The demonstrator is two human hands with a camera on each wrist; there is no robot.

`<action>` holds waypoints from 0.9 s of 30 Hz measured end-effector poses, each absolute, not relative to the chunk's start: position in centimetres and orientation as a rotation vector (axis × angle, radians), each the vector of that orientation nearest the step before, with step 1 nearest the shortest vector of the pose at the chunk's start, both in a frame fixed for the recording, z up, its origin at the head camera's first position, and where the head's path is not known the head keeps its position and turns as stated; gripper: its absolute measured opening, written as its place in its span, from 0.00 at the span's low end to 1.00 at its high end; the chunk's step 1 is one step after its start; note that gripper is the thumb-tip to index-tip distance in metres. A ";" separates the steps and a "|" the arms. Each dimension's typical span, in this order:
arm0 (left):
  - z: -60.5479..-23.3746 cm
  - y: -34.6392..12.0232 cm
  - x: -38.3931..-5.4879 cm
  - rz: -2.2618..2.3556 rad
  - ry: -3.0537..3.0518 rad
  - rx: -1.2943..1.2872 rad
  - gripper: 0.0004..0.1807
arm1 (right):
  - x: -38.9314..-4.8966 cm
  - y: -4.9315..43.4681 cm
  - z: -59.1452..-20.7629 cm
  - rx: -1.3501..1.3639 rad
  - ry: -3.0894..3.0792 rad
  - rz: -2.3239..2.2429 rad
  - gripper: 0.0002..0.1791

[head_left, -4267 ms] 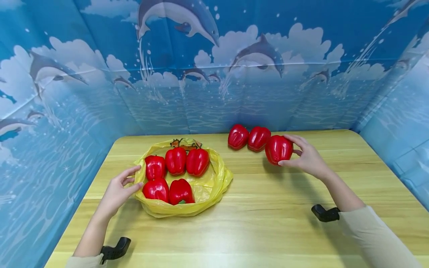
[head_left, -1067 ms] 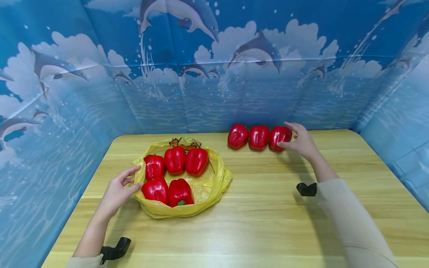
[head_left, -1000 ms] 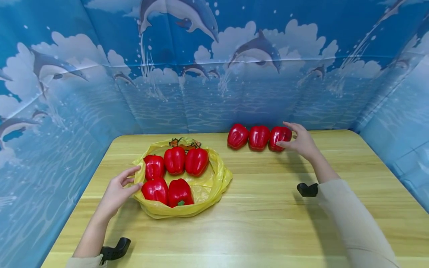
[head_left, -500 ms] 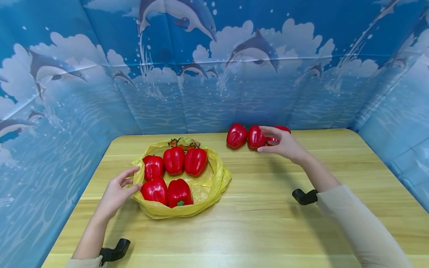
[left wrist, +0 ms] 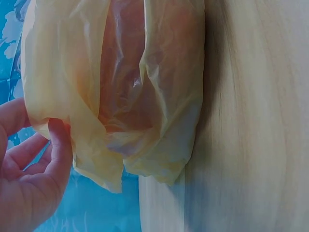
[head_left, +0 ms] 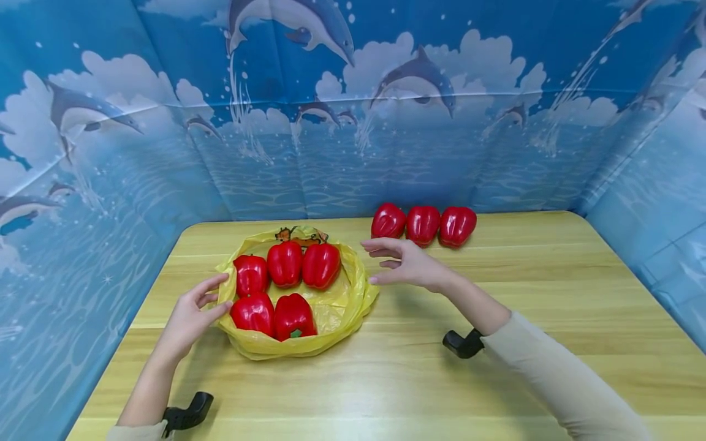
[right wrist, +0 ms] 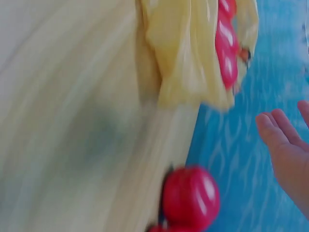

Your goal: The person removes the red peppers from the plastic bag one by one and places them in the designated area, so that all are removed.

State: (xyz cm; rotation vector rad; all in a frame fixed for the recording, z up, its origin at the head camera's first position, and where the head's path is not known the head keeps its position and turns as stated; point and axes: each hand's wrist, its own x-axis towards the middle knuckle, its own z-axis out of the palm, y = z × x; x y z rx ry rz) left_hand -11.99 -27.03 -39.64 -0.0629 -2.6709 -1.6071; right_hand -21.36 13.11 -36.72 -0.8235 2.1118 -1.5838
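Note:
A yellow plastic bag (head_left: 361, 300) lies spread open on the left half of the table, with several red bell peppers (head_left: 294, 316) inside it. At its left rim my left hand (head_left: 190, 318) pinches the plastic between thumb and fingers; in the left wrist view the thumb is on the near side of the film. My right hand (head_left: 410, 266) is in the air just right of the bag, holding nothing, fingers extended and thumb apart. Behind it, 3 more peppers stand in a row at the back edge: a left one (head_left: 388, 220), a middle one (head_left: 423, 225) and a right one (head_left: 457, 226).
The wooden table (head_left: 524, 275) meets a blue dolphin-print curtain (head_left: 342, 165) at the back and along both sides. Black wrist cameras (head_left: 189, 414) sit on both forearms.
My right hand set a pepper down at the right end of the back row, let go and moved left and nearer, towards the bag. My left hand has stayed at the rim.

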 end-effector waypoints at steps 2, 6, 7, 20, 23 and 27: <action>-39.6 -27.1 -12.0 -1.608 -2.671 -0.065 0.30 | -20.9 11.6 -37.1 -0.834 2.054 -1.586 0.37; -39.6 -27.1 -12.1 -1.612 -2.672 -0.068 0.31 | -20.1 8.8 -37.9 -0.858 1.987 -1.550 0.37; -39.6 -27.1 -12.1 -1.611 -2.673 -0.068 0.31 | -19.9 8.1 -38.2 -0.865 1.975 -1.539 0.37; -39.7 -27.3 -11.9 -1.575 -2.697 -0.055 0.31 | -17.9 2.3 -40.4 -0.832 2.024 -1.467 0.32; -39.7 -27.3 -11.9 -1.567 -2.699 -0.053 0.31 | -17.7 1.7 -40.7 -0.783 2.065 -1.453 0.31; -39.7 -27.4 -11.8 -1.568 -2.696 -0.055 0.31 | -17.5 1.0 -41.1 -0.729 2.079 -1.430 0.30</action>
